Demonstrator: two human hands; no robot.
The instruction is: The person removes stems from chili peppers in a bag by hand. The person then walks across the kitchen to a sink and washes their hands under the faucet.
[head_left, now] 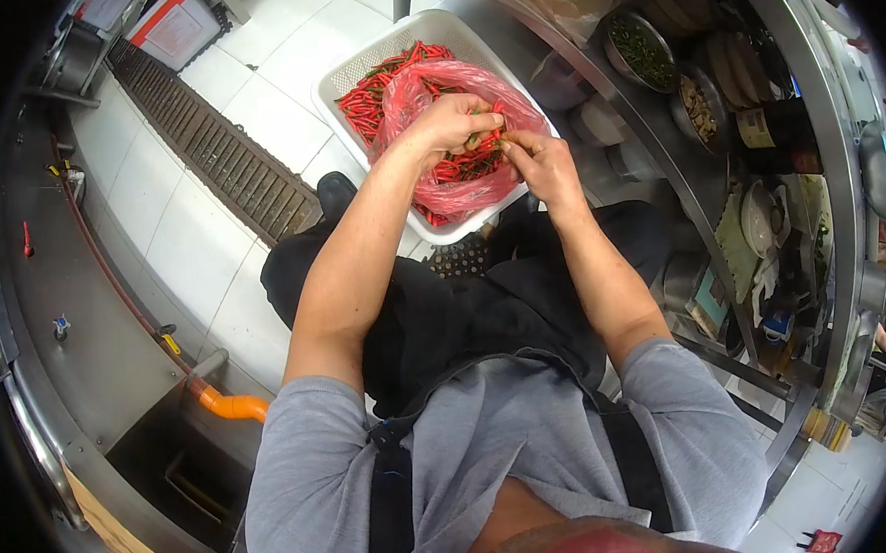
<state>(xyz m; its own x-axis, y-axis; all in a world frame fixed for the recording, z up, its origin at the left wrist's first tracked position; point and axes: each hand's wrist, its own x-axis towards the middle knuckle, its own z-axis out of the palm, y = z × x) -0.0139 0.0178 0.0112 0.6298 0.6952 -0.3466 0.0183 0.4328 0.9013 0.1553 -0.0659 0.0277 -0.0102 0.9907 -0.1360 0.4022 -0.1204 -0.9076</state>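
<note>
A white plastic basket (331, 94) stands on the floor in front of my knees, with loose red chili peppers (362, 112) along its left side. Inside it a pink translucent plastic bag (464, 197) lies open, with more red chilies with green stems in it. Over the bag, my left hand (452, 123) is closed on a few red chilies (498, 113), thumb and fingers pinched together. My right hand (545, 164) meets it from the right, fingertips pinched at the stem end of a chili. The tips of both hands nearly touch, hiding part of the chilies.
A steel shelf unit (657, 155) stands close on the right, holding a bowl of chopped greens (642, 54) and another bowl (697, 108). On the left run a floor drain grate (216, 143) and a steel counter (95, 325) with an orange pipe (231, 403).
</note>
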